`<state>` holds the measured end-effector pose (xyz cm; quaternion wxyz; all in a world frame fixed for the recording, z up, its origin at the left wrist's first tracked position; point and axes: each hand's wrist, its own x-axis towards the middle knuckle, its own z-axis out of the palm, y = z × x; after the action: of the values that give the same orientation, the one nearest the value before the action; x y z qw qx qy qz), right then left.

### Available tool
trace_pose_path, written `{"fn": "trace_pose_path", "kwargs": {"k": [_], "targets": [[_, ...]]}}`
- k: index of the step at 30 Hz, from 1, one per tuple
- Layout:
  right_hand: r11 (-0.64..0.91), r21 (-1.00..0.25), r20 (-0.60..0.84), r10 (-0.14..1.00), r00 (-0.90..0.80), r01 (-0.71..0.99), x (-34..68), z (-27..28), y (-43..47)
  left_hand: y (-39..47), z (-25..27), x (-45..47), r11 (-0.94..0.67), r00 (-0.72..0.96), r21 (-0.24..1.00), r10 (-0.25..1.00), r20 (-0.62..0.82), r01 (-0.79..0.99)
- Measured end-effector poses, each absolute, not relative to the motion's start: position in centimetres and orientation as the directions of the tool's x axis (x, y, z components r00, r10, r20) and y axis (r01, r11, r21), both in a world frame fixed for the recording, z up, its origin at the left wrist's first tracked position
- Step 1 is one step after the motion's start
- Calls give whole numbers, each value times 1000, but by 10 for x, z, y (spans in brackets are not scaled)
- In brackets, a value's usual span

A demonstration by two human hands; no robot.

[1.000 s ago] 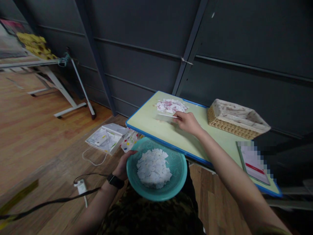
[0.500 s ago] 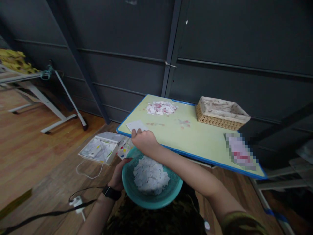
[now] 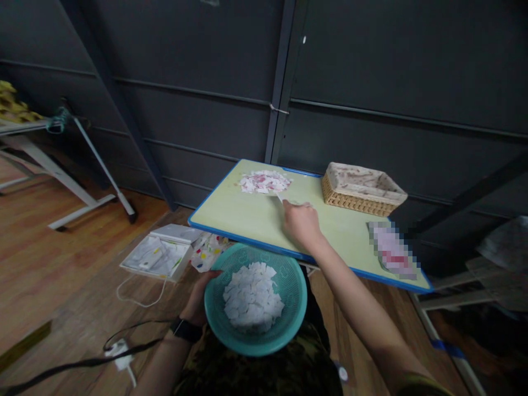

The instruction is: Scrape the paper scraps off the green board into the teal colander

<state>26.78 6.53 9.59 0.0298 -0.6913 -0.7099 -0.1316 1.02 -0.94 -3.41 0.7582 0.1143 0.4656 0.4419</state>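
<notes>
While the right hand (image 3: 303, 223) reaches over the table (image 3: 231, 212), its grip is pinched closed on a thin white card (image 3: 279, 197), seen nearly edge-on, with most of it hidden by the fingers. The card's visible tip points toward a loose heap of torn paper scraps (image 3: 266, 181), white and pink, lying just beyond it near the table's far left corner. The left hand (image 3: 202, 294), a dark watch (image 3: 186, 329) on its wrist, is closed on the left rim of a round green colander (image 3: 296, 275), thumb over the edge; its other fingers are mostly out of sight. The colander sits at the person's lap, below the table's near edge; whether the two touch cannot be told. White paper pieces (image 3: 253, 300) are mounded inside it.

The table has a pale yellow-green top with a blue border. To the right of the right hand, at the back, stands a cloth-lined wicker basket (image 3: 358, 204); nearer the right end lies a flat item (image 3: 391, 253), blurred by pixels.

On the wooden floor to the left are an open white box (image 3: 181, 268), a clear bag with coloured dots (image 3: 204, 253) and a white power strip (image 3: 119, 355). Dark wall panels (image 3: 198, 49) rise behind everything.
</notes>
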Motion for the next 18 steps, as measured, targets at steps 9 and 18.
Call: {"fn": "trace_pose_path", "kwargs": {"k": [9,18], "targets": [[-126,-265,449,861,238,956,350,111,73,-10,-21,12,640,160,552,718,-677,-535],[-232,-135,404,875,267,963,369,96,75,-12,-24,13,642,202,529,721,-663,-555]]}}
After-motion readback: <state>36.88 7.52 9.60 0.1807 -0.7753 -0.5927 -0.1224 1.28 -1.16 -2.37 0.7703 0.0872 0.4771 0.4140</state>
